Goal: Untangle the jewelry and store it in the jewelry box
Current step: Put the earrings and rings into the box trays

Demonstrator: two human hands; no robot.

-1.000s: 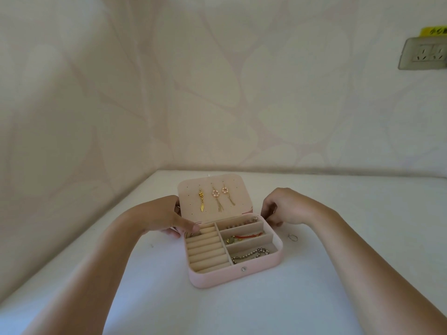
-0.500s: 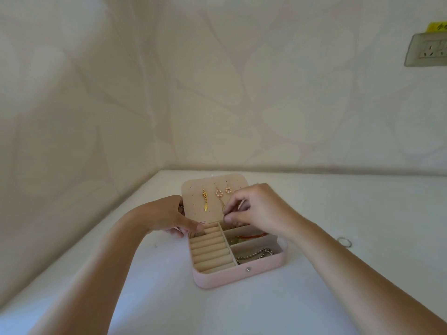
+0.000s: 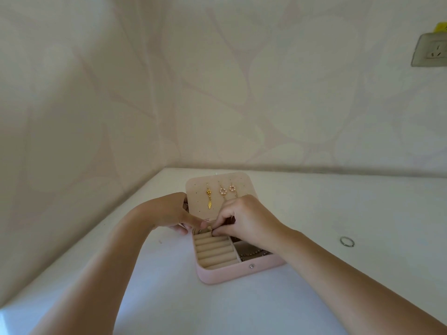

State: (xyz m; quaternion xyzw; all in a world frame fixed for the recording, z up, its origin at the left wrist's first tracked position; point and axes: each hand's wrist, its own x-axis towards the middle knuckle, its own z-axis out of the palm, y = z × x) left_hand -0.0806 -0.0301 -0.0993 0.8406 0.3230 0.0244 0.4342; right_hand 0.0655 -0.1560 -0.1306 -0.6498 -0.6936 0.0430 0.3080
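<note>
The pink jewelry box stands open on the white table, its lid upright. On the lid hang a gold leaf earring and two pink flower earrings. My left hand grips the box's rear left corner, with the thumb on the rim. My right hand reaches over the box and pinches a small piece of jewelry at the top of the ring rolls; the piece is mostly hidden by my fingers. A bead chain lies in the front right compartment.
A loose silver ring lies on the table to the right of the box. Walls close the table's left and far sides. A wall socket sits high at the right.
My right hand has moved from the table beside the box, across the lid, down to the top of the ring rolls. My left hand has kept its hold on the box.
</note>
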